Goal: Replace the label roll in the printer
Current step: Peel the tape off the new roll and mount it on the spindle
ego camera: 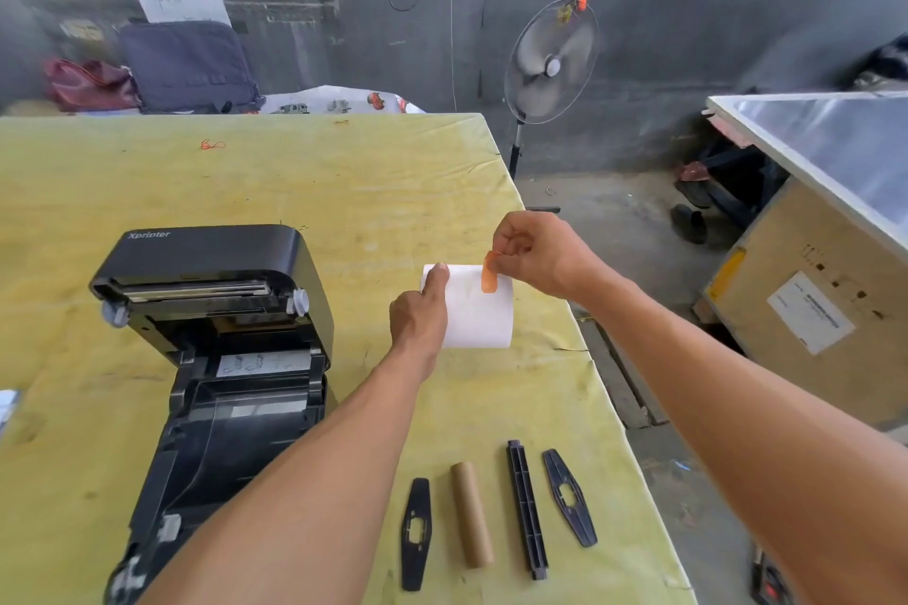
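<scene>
A white label roll (479, 314) lies on its side on the yellow table (295, 182), right of the black printer (216, 359), whose lid stands open and whose bay holds no roll. My left hand (420, 314) grips the roll's left end. My right hand (535, 255) pinches an orange tape strip (489, 274) stuck on the roll's top, with the strip's upper end lifted. Near the front edge lie an empty brown cardboard core (471, 513), a black spindle bar (527, 508) and two black flat guide plates (416, 533) (570, 496).
The table's right edge runs close to the roll, with concrete floor beyond. A standing fan (550, 61) is behind the table. A wooden crate with a metal top (810, 270) stands at the right. Bags (186, 66) lean on the back wall.
</scene>
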Demonstrator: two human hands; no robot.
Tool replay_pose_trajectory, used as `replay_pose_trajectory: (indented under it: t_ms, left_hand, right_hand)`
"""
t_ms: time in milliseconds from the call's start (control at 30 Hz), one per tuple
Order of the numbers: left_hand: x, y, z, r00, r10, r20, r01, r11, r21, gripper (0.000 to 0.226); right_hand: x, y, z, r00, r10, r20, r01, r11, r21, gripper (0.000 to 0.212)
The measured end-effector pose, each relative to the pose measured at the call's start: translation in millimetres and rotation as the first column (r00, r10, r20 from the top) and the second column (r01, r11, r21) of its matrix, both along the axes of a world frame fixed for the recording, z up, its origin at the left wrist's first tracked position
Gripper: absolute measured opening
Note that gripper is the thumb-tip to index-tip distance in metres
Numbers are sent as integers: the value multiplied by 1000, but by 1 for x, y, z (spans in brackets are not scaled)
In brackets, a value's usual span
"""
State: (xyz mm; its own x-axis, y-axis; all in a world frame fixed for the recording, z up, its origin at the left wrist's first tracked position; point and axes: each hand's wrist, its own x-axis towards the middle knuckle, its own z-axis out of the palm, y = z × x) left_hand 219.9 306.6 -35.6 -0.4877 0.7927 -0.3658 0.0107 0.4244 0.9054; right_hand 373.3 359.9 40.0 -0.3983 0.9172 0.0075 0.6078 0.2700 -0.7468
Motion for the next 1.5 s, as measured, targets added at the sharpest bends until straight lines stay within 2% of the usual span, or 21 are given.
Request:
replay_pose_trajectory:
  t_ms: [67, 133, 233, 500, 667, 767, 900, 967, 1067, 1133, 1233, 1367, 1500]
  left_hand:
    - [0, 0, 5, 1000, -4, 11, 4, 1000, 17, 54]
    - [0, 1, 10, 1000, -10, 29, 10, 999, 32, 52]
    - [0, 0, 14, 999, -17, 48, 15, 999, 45, 52]
    - [2, -3, 19, 995, -15, 94, 10, 998, 58, 53]
    - [0, -5, 16, 993, 9, 117, -15, 999, 51, 51]
    - [-3, -6, 12, 991, 23, 132, -29, 999, 46, 53]
    - [-6, -8, 5, 989, 66, 129, -69, 997, 22, 51]
    - [-9, -8, 0, 989, 94, 118, -96, 995, 8, 51]
    - [-15, -7, -12, 983, 142, 118, -141, 990, -13, 51]
    - [-17, -7, -20, 980, 164, 111, -162, 986, -30, 50]
    - [-17, -8, -27, 975, 196, 107, -192, 980, -47, 46]
    - [-17, -9, -36, 964, 235, 122, -228, 971, -69, 45]
    - [-15, -7, -45, 949, 289, 123, -278, 955, -99, 45]
  right_hand:
    - [2, -3, 3, 995, 8, -99, -12, 999, -42, 17]
    - [4, -3, 4, 992, 14, -123, -20, 998, -55, 25]
    - [5, -1, 5, 994, -26, -105, 20, 998, -52, 12]
    - [15, -3, 4, 950, -52, -308, 11, 991, -134, 5]
    - [21, -3, 2, 876, -112, -470, -26, 960, -278, 7]
    - [27, 1, -1, 847, -180, -501, -18, 931, -365, 5]
    - [35, 8, -13, 888, -264, -378, 111, 918, -380, 14]
    - [39, 11, -27, 952, -230, -204, 157, 935, -318, 17]
    - [43, 9, -61, 992, -69, 110, 95, 962, -257, 19]
    - [42, 3, -89, 968, 54, 244, 12, 966, -259, 23]
    - [39, -4, -131, 914, 173, 366, -64, 954, -292, 27]
    - [42, -5, -166, 855, 256, 451, -132, 949, -287, 27]
    - [48, 3, -169, 808, 322, 494, -228, 943, -242, 33]
